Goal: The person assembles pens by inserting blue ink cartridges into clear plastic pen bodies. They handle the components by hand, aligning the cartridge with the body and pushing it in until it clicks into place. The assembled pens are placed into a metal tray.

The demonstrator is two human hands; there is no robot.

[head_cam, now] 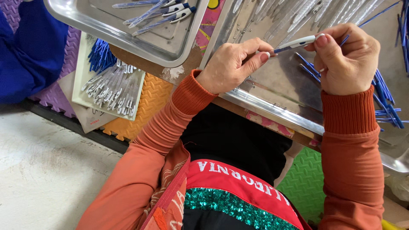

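Pinching one pen (294, 43) between them, left hand (232, 64) and right hand (347, 59) work above two metal trays (272, 111).

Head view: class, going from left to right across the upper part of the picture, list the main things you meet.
Blue cloth → white box of pen parts → steel tray of finished pens → left hand → pen → right hand → loose blue refills.

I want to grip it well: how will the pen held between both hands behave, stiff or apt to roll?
The pen looks like thin hard plastic, so probably stiff and light. Its round, smooth barrel may slip or roll on the shiny metal tray. Both hands pinch it with the fingers.
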